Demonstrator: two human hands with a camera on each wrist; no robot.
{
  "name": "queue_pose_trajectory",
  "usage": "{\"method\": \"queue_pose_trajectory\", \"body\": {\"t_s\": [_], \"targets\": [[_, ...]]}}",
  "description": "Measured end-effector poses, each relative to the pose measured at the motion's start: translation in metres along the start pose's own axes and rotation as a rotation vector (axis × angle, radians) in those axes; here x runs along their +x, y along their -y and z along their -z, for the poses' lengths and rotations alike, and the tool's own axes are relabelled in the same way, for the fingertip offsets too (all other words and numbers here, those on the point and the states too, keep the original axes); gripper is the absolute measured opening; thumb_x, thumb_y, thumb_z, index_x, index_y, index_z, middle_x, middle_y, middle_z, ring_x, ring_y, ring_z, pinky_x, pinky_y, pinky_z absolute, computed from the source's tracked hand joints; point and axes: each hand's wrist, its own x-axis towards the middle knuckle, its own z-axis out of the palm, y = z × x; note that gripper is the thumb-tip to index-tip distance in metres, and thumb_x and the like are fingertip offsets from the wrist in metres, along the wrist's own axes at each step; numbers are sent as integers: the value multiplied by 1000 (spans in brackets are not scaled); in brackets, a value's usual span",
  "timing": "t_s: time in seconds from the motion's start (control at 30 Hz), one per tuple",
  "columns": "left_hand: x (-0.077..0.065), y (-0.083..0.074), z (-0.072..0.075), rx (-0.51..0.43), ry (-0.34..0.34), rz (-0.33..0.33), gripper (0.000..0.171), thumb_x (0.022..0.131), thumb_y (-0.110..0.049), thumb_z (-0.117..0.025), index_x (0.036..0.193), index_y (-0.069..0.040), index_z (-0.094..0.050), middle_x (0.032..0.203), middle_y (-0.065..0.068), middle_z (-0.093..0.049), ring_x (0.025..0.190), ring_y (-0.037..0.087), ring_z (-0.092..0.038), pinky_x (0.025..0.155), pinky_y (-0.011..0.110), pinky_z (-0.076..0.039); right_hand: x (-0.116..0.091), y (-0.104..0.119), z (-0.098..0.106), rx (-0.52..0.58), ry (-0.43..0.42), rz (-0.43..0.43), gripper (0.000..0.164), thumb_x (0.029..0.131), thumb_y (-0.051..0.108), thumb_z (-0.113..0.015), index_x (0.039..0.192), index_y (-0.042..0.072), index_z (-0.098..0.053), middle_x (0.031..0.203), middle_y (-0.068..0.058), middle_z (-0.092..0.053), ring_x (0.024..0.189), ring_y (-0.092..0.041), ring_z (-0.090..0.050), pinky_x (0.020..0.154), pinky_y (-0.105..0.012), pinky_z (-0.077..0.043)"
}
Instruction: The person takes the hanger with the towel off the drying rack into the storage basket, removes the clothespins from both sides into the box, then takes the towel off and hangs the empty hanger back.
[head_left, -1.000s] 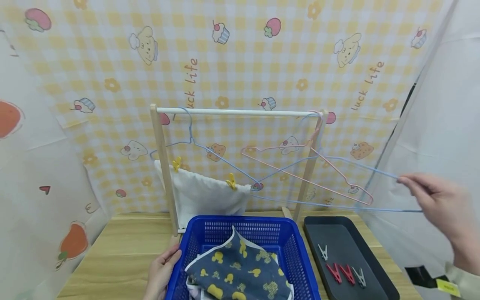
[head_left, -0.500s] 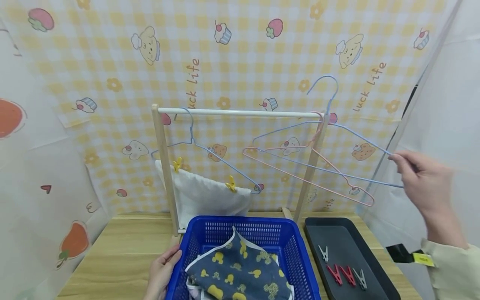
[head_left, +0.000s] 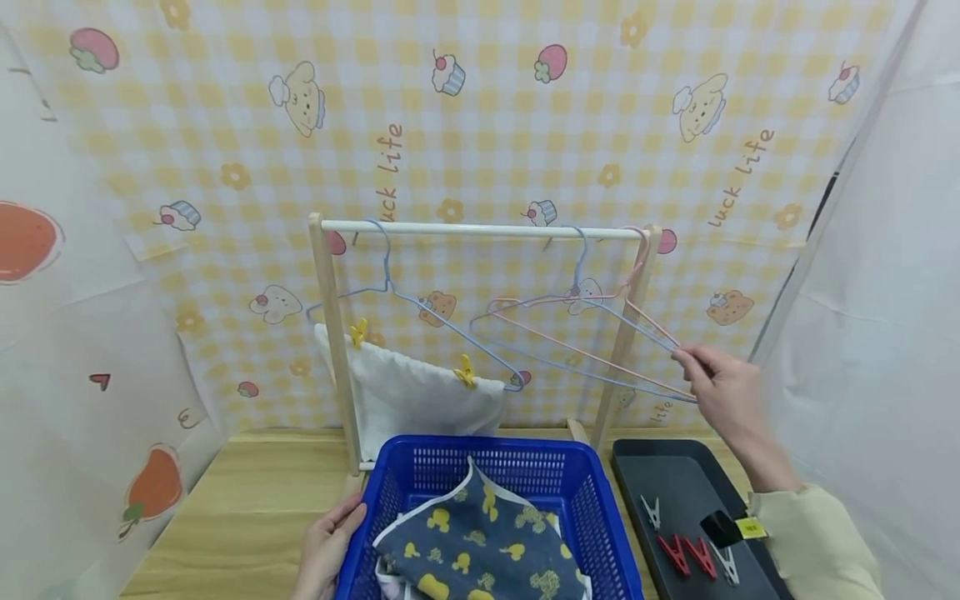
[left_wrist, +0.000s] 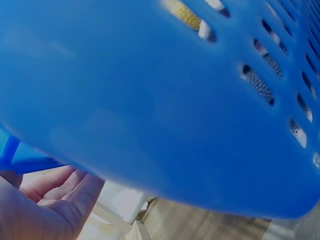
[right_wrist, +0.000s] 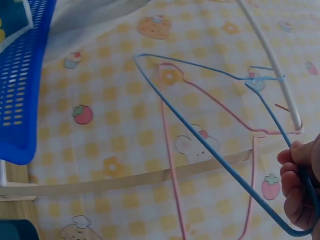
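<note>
The head view looks forward and down from above the bench (head_left: 277,492), far enough back to take in the rack's white bar (head_left: 480,228) and checked backdrop (head_left: 495,117). The left-wrist view, tilted, sits right up against the blue basket (left_wrist: 125,100), facing its outer wall, with the left grip (left_wrist: 52,207) at lower left; the head view shares both. The right-wrist view looks past the right grip (right_wrist: 300,185) through the blue hanger (right_wrist: 225,164) to the backdrop, closer than the head view, with the shared bar running steeply.
</note>
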Motion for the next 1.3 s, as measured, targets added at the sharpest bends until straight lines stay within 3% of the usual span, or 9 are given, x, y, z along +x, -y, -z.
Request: {"method": "queue_pose_trajectory", "body": {"t_s": [0.1, 0.2, 0.33, 0.43, 0.6, 0.77, 0.87, 1.03, 1.3], "targets": [[1, 0, 1, 4, 2, -2, 43, 92, -8, -59, 125, 17, -47, 108, 18, -65, 73, -2, -60, 65, 16, -53, -2, 4, -6, -33, 59, -25, 10, 89, 7, -64, 85, 0, -70, 64, -7, -62, 51, -9, -54, 45, -15, -44], [2, 0, 2, 14, -9, 4, 42, 92, -8, -59, 124, 16, -48, 107, 18, -66, 72, -2, -59, 64, 16, -53, -1, 12, -10, -69, 99, -34, 10, 89, 7, -64, 89, -1, -70, 73, -12, -66, 61, -22, -61, 52, -28, -51], [2, 0, 4, 25, -14, 8, 42, 92, -9, -59, 124, 15, -48, 106, 18, -66, 72, -3, -59, 64, 16, -53, 6, 26, -24, -62, 13, 78, 9, 84, 2, -67, 92, -3, -69, 82, -18, -68, 71, -33, -63, 56, -41, -51], [2, 0, 5, 25, -8, 1, 43, 92, -10, -60, 124, 15, -48, 106, 18, -66, 72, -2, -59, 64, 16, -53, 14, 46, -41, 12, -27, 207, 10, 81, -2, -70, 90, -3, -69, 83, -18, -68, 72, -31, -64, 58, -40, -53], [1, 0, 6, 42, -22, -4, 42, 92, -11, -60, 124, 15, -49, 105, 18, -67, 72, -2, -60, 64, 16, -53, 31, 100, -75, 203, 193, 253, 11, 85, 1, -67, 95, -2, -70, 87, -15, -70, 74, -25, -67, 65, -35, -58], [-1, 2, 4, 49, -28, -16, 42, 92, -11, -60, 123, 15, -50, 110, 21, -64, 73, -4, -59, 64, 15, -53, 45, 146, -111, 225, 497, 146, 27, 92, 15, -61, 113, -2, -64, 95, -13, -69, 86, -23, -66, 73, -33, -57], [-1, 3, 2, 41, -21, -22, 41, 92, -10, -60, 123, 15, -50, 109, 22, -65, 72, -2, -60, 64, 16, -53, 48, 158, -128, 223, 584, 60, 25, 93, 17, -61, 110, -1, -65, 87, -8, -69, 76, -19, -63, 65, -28, -55], [0, 5, 1, 44, -8, -16, 40, 93, -11, -58, 123, 15, -50, 106, 21, -66, 71, -1, -60, 63, 16, -53, 46, 163, -144, 286, 493, -4, 10, 91, 7, -62, 85, 2, -68, 68, -3, -61, 55, -13, -50, 49, -23, -44], [1, 3, 0, 63, -27, -49, 39, 93, -9, -58, 122, 15, -51, 107, 24, -64, 72, -4, -59, 64, 14, -52, 42, 157, -147, 425, 184, 39, 10, 91, -4, -56, 82, -5, -60, 64, -11, -56, 50, -12, -44, 42, -19, -36]]}}
